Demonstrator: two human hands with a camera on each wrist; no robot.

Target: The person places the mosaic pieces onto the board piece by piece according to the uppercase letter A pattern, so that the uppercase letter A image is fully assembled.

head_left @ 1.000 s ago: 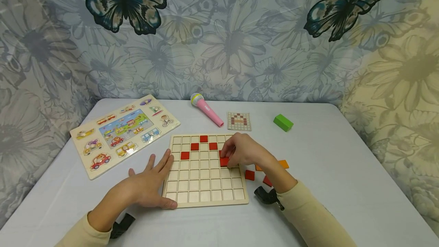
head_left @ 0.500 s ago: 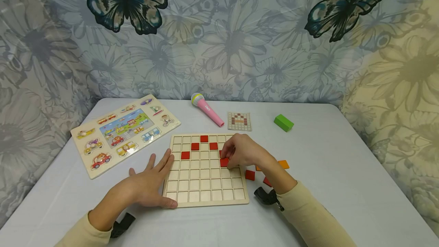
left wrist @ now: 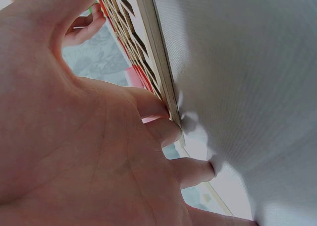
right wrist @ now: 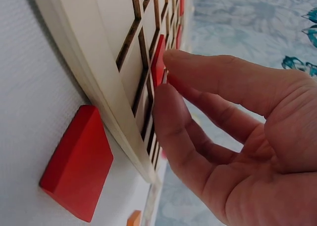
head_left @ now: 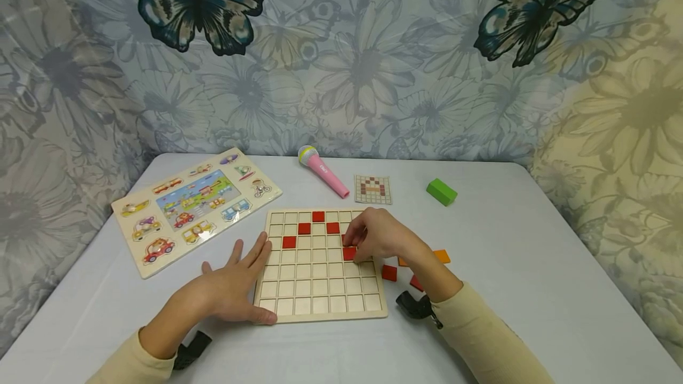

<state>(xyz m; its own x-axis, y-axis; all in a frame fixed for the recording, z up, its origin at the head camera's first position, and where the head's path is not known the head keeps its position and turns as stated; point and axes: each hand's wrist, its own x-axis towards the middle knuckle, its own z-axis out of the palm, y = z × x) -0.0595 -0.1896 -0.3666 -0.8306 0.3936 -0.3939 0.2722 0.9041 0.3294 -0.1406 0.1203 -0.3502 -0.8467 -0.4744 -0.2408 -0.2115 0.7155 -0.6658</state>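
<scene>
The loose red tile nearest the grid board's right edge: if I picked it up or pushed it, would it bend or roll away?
The red tile looks stiff, judging by its flat faces and crisp edges. Its flat, square shape suggests it would slide rather than roll. It's probably light, being far smaller than the grid board.

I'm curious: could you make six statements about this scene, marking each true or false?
1. The right hand has its fingertips at a red square tile on the wooden grid board. True.
2. Both hands hold tiles. False: the left hand, without a visible tile, touches the board's edge.
3. A green block lies right of the pattern card. True.
4. Scissors lie left of that card. False: a pink toy microphone does.
5. A vehicle puzzle lies left of the microphone. True.
6. Every tile beside the board is orange. False: red tiles lie there too.
</scene>
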